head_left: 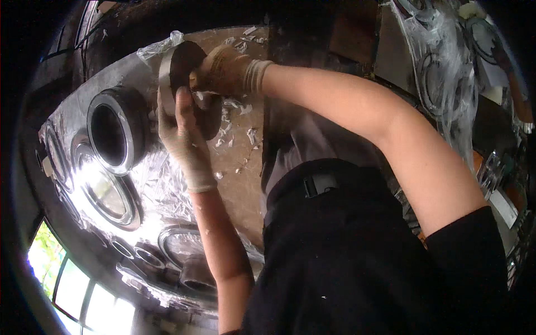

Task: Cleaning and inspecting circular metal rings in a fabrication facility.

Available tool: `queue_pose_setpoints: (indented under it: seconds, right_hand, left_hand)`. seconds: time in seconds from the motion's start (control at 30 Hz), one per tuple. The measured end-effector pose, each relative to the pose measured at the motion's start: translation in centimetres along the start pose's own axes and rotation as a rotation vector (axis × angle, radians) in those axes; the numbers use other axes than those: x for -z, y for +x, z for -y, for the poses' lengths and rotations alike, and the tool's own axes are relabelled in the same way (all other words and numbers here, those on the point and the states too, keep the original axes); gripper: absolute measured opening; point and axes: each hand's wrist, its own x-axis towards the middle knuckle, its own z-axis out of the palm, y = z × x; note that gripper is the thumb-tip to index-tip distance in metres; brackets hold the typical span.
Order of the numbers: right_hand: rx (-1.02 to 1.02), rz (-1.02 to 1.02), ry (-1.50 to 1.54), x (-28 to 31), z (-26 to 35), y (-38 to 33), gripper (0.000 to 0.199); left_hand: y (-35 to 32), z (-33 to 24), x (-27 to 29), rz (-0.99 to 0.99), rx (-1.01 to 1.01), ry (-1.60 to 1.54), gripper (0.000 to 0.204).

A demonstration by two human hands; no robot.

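A dark, round, pale-rimmed part point(183, 58) is grasped by the half-closed, gloved left hand point(183, 134); at its right, the gloved right hand point(224, 70) is curled, its grip indeterminable.

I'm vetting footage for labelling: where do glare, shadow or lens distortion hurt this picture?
Head view: glare bleaches the clear plastic film and the window panes; head view: the dark ring in the left hand has a face too shadowed for detail; head view: the worktable edge looks bowed, and the picture's corners fall black.
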Motion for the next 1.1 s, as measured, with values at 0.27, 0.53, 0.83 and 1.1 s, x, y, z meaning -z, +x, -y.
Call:
queue_pose_setpoints:
  seconds: [0.27, 0.53, 0.83, 1.1]
  right_hand:
    - [-0.678, -0.035, 1.794, 2.2, 3.9, -2.0, 0.022]
    - [0.012, -0.299, 0.091, 3.0, -4.4, -0.4, 0.025]
    - [-0.437, -0.329, 0.836, -0.1, 0.1, -1.6, 0.032]
    - [-0.697, -0.13, 1.625, 5.5, 0.4, -2.9, 0.037]
  left_hand:
    - [1.3, -1.8, 0.4, -0.015, -0.014, 0.31, 0.04]
    - [6.6, -2.9, -0.2, 0.114, 0.07, 0.367, 0.043]
    - [13.0, -2.6, -0.3, 0.35, 0.138, 0.461, 0.054]
    - [6.4, -3.9, 0.2, 0.243, 0.219, 0.109, 0.062]
